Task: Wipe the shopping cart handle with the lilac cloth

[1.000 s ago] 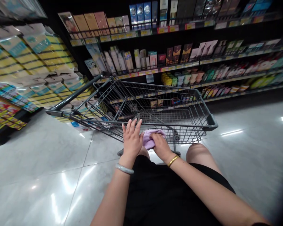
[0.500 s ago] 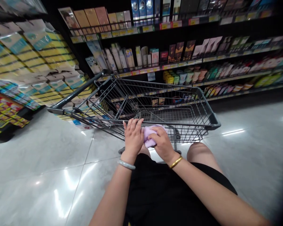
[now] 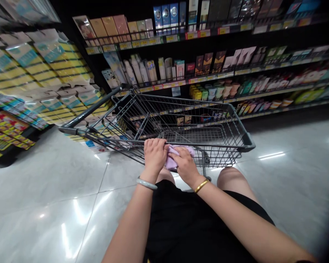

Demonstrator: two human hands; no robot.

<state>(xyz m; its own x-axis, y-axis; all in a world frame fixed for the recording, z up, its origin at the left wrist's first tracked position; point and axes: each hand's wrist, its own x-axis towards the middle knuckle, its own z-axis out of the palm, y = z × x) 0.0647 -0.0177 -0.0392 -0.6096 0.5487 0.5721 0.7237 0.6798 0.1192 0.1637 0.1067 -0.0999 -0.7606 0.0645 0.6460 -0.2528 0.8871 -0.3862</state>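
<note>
A dark grey wire shopping cart [image 3: 222, 148] stands crosswise in front of my knees, its basket bare apart from the fold-up seat part at the left. My left hand [image 3: 155, 153] is closed over the near top rail, fingers curled across it, with a pale bangle at the wrist. Just right of it, my right hand [image 3: 185, 164] grips a light purple cloth [image 3: 171, 162] and presses it against the same rail. The cloth is bunched, and part of it is hidden under the right fingers.
Behind the cart run shelves [image 3: 208, 76] of boxes, bottles and tubes with price tags. Yellow-and-blue hanging packs [image 3: 44, 62] fill the left side, above a low rack of colourful packets [image 3: 8, 124]. The shiny grey floor [image 3: 57, 182] reflects lights.
My left fingers, straighter before, have curled down over the rail. My right hand and the cloth have shifted slightly left, and the cloth now lies closer along the rail.
</note>
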